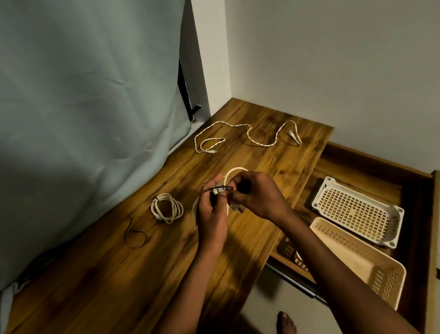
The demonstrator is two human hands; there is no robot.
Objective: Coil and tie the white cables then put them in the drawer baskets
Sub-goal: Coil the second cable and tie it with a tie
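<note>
Loose thin black tie (134,235) lying at left on the brown wooden counter (91,282); just right of it, a coiled white cable bundle (167,208), already bound. Centre: left hand (212,215) gripping a second white cable coil (233,172) above the counter, right hand (255,193) pinching a dark tie (222,188) around it, so tying is in progress. Third braided white cable (248,135) lying uncoiled behind. Next move, by judgement: cinching, then carrying to the white perforated plastic basket (356,208) or beige plastic basket (357,258) in the open wooden drawer (429,229)
</note>
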